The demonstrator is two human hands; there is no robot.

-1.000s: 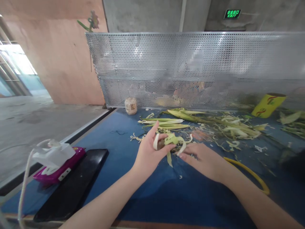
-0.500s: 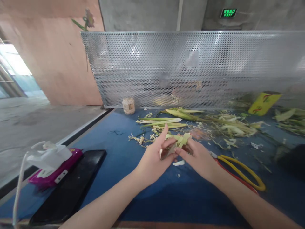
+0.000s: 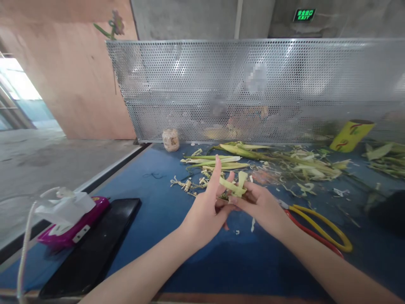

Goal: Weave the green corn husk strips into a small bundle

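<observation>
Between my two hands is a pale green leaf strip [image 3: 236, 188], folded over itself with one end sticking up. My right hand [image 3: 261, 207] pinches it between thumb and fingers from the right. My left hand [image 3: 205, 215] meets it from the left, its thumb and lower fingers closed at the strip's base while the index finger points up. Part of the strip is hidden by my fingers. Just beyond lie small knotted plaits of dried strip [image 3: 186, 185] and several long green leaves [image 3: 218, 162]. Scissors [image 3: 319, 228] with yellow and red handles lie right of my right hand.
At the left are a black phone [image 3: 95, 249] and a magenta power strip [image 3: 76, 232] with a white plug. A wrapped roll [image 3: 171, 140] stands by the perforated metal screen [image 3: 190, 84]. Leaf scraps [image 3: 313, 166] and a yellow tube [image 3: 351, 136] are at the right.
The folded strip has turned so one end now stands up. My left hand has shifted slightly, its fingers lifting. A white scrap under my hands has changed place.
</observation>
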